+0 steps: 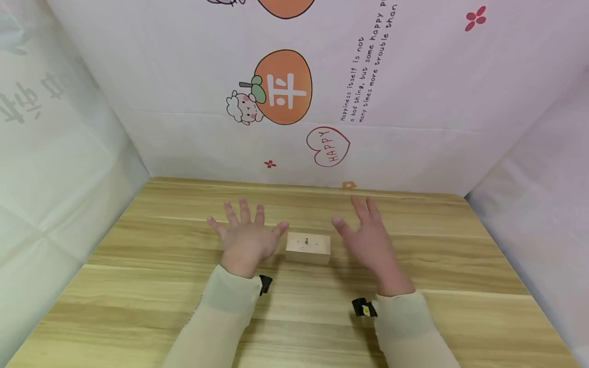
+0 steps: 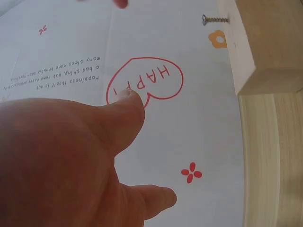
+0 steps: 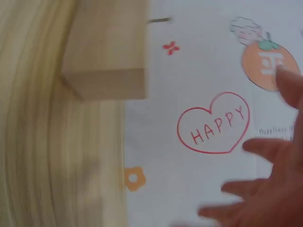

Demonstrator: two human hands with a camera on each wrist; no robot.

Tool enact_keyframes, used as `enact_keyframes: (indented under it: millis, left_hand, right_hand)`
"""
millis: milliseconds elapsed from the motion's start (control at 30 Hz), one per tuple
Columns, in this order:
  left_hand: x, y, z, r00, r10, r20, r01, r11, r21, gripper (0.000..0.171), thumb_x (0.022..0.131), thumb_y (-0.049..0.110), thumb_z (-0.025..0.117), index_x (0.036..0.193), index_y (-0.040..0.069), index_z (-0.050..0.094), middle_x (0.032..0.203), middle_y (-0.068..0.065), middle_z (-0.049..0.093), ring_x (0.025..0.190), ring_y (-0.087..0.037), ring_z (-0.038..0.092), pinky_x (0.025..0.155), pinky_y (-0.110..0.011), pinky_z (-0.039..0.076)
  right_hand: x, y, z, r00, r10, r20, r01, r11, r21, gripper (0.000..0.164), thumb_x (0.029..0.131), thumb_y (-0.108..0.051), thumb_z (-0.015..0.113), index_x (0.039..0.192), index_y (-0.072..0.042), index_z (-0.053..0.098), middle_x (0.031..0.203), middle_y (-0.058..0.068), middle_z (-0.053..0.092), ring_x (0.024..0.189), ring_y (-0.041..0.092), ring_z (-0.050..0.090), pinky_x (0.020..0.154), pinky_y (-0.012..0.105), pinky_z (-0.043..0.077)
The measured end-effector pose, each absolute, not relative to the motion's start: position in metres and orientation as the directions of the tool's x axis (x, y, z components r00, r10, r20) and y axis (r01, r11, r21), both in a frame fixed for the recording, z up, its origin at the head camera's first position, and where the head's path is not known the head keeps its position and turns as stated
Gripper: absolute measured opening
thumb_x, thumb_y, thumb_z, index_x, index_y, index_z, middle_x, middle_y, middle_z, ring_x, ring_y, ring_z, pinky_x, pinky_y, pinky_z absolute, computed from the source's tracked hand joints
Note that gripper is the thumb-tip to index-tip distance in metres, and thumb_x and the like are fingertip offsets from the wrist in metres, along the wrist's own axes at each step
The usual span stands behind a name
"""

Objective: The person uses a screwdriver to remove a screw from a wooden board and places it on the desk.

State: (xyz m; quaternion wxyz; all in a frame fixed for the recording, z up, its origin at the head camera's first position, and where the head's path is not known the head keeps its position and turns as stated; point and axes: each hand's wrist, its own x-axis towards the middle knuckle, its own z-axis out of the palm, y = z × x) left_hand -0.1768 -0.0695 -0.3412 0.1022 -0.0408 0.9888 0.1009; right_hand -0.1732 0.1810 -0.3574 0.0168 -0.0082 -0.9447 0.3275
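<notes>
A pale wooden block (image 1: 307,255) lies on the table between my two hands. From its top face a screw (image 2: 217,20) stands upright, its head well above the wood; a few small dark marks dot the face around it. My left hand (image 1: 248,240), fingers spread, is just left of the block, thumb pointing toward its near corner. To the block's right, my right hand (image 1: 371,240) has its fingers extended and the thumb held apart. Neither hand holds anything. In the right wrist view the block and fingers are slightly blurred.
The wood-grain table (image 1: 138,286) reaches back to a white printed cloth (image 1: 198,148) with orange fruit and heart drawings. More white cloth hangs along the left and right sides. A small black device (image 1: 361,307) sits at the right wrist, another black piece (image 1: 265,284) at the left.
</notes>
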Motion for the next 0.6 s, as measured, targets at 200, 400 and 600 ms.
enact_keyframes:
  millis: [200,400,600]
  left_hand:
    - [-0.176,-0.077,-0.340,-0.974,-0.062,-0.220,-0.104,0.977,0.184,0.087,0.094,0.077,0.022,0.161,0.022,0.016,0.164,-0.017,-0.006,0.143,-0.048,-0.018,0.098,-0.078,-0.017]
    - [-0.175,-0.079,-0.338,-0.971,-0.060,-0.232,-0.105,0.976,0.190,0.087,0.094,0.077,0.022,0.161,0.022,0.015,0.164,-0.017,-0.007,0.143,-0.047,-0.019,0.099,-0.078,-0.015]
    - [-0.175,-0.079,-0.338,-0.972,-0.057,-0.229,-0.104,0.974,0.202,0.087,0.094,0.077,0.022,0.161,0.022,0.015,0.164,-0.017,-0.008,0.143,-0.047,-0.019,0.098,-0.079,-0.016]
  right_hand:
    - [-0.170,0.201,-0.353,-1.000,-0.024,0.015,-0.023,0.373,-0.927,0.071,0.096,-0.053,0.060,0.157,-0.027,0.034,0.163,0.006,0.021,0.141,0.035,0.034,0.105,0.058,0.038]
    - [-0.170,0.198,-0.377,-0.982,-0.166,-0.093,0.079,0.088,-0.993,0.061,0.099,-0.027,0.065,0.154,-0.016,0.040,0.159,0.005,0.031,0.135,0.034,0.042,0.100,0.050,0.045]
    - [-0.167,0.189,-0.403,-0.961,-0.209,-0.181,0.161,0.108,-0.981,0.061,0.093,-0.024,0.073,0.149,-0.015,0.049,0.155,0.003,0.037,0.121,0.037,0.056,0.096,0.047,0.050]
